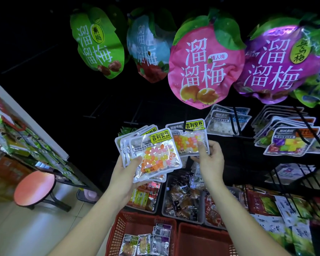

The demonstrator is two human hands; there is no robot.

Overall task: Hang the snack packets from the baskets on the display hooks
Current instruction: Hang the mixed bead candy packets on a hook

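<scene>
Because one hand supplies and the other hangs, the left hand point(126, 170) grips a fanned stack of bean packets point(155, 156). Its thumb is pressed across the front and the remaining fingers are curled out of sight behind, which leaves the top packet free to be drawn off.

Head view: just right of that stack, the right hand point(209, 156) pinches a single packet point(188, 139) by its lower corner, thumb on the clear window. This low grip leaves the header free and raised to the row of display hooks point(235, 122), which carry similar packets right of the fingers. Whether a hook already passes through the header cannot be told, because thin black wire merges with the dark backing. Below both wrists, a red basket point(118, 224) holds further packets point(146, 242), cut off by the lower edge. A second red basket point(192, 235) beside it shows only bare wall. Large plum bags point(205, 67) hang above the fingers. Shelving far to the left is blurred.
</scene>
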